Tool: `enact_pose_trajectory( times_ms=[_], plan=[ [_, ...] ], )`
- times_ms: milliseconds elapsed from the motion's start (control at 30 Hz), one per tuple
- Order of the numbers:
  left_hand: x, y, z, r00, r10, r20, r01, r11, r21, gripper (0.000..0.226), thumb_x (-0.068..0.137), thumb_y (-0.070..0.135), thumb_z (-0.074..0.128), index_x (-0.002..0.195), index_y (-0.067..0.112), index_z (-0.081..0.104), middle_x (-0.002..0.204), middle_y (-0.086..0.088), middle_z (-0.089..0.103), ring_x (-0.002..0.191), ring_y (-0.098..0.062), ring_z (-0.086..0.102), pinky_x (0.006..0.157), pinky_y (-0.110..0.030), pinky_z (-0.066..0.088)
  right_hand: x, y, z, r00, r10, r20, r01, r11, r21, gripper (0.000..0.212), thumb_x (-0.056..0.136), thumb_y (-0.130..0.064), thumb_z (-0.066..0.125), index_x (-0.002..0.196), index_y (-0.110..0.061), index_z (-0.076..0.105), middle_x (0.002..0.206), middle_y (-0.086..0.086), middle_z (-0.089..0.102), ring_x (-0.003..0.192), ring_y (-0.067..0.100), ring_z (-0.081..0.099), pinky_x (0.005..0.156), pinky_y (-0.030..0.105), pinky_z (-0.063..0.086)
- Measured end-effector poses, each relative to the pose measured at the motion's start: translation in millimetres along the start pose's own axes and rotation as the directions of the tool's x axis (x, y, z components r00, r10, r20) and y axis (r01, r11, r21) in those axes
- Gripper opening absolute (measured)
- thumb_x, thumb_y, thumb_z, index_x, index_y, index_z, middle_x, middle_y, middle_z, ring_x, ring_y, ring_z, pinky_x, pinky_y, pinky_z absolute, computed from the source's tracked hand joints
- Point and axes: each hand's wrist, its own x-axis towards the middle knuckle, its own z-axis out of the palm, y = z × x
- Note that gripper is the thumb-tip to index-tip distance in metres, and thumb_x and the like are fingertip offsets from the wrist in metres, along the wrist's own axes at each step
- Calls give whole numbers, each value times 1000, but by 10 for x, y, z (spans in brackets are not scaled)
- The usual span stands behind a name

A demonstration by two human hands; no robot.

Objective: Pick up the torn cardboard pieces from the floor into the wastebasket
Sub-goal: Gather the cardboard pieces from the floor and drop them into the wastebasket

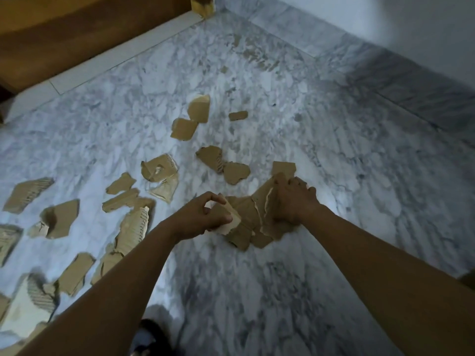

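- Left hand pinches one cardboard scrap; right hand grips a bunch of torn pieces.
- Marble floor lies open at right; loose pieces litter the left.

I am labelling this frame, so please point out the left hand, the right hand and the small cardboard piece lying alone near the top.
left hand (203, 214), head view, back of the hand.
right hand (293, 201), head view, back of the hand.
small cardboard piece (238, 115), head view, middle of its flat face.

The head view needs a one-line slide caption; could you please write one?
Left hand pinches a scrap, right hand grips a bunch, more torn cardboard pieces scattered on the marble floor.
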Motion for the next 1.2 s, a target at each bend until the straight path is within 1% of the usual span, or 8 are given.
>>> enact_pose_trajectory(
  times_ms=[100,267,433,533,667,900,1033,1200],
  plan=[
    [50,-8,28,999,29,-18,-26,990,136,30,76,29,85,99,16,71,84,-12,73,62,-8,62,55,-21,46,-24,20,-46,997,65,-31,-64,997,49,66,89,-51,56,140,-20,29,135,13,44,124,36,45,101,49,34],
    [155,-72,141,996,87,14,-83,882,465,42,54,52,92,71,20,72,97,-2,70,90,-16,62,78,-38,51,1,54,-29,990,138,-16,-137,990,33,92,80,-61,65,148,-16,22,136,12,48,126,34,46,105,49,32],
    [318,-52,367,1000,25,-5,-13,687,726,46,55,59,87,86,33,64,157,0,10,143,-34,8,109,-55,28,60,65,-16,976,202,75,-211,968,135,129,64,-62,81,155,-14,3,137,12,42,126,33,47,106,46,35],
    [459,-124,433,994,64,-90,24,673,739,54,57,54,89,91,23,61,148,-4,22,129,-34,28,97,-47,42,113,123,42,969,223,110,-242,946,214,110,68,-56,82,151,-10,27,136,12,45,121,31,53,100,41,43],
    [528,-136,457,980,92,-177,58,715,696,88,47,51,93,109,22,37,122,-6,36,101,-28,45,85,-43,48,156,232,89,990,26,138,-62,963,261,39,73,-45,84,94,-18,65,94,-2,63,98,22,66,74,31,48],
    [519,17,387,978,-27,-205,185,560,808,76,46,70,84,105,29,58,112,3,59,116,-25,47,104,-54,33,132,429,-330,996,-36,78,13,960,278,55,58,-61,86,93,-21,69,97,-6,66,98,15,64,81,26,48],
    [481,-85,270,979,-52,-197,170,736,655,71,43,69,84,100,30,69,99,6,68,98,-15,58,90,-41,49,18,736,-709,984,156,85,-178,843,508,46,60,-45,93,89,-15,72,92,4,73,82,13,68,68,28,56],
    [267,-214,-36,986,-39,-163,74,973,216,44,59,46,91,93,23,76,88,3,76,84,-17,72,71,-29,55,-26,698,-675,953,233,192,-299,816,494,66,65,-44,93,118,-15,66,117,0,65,108,20,63,96,36,52]
  ],
)
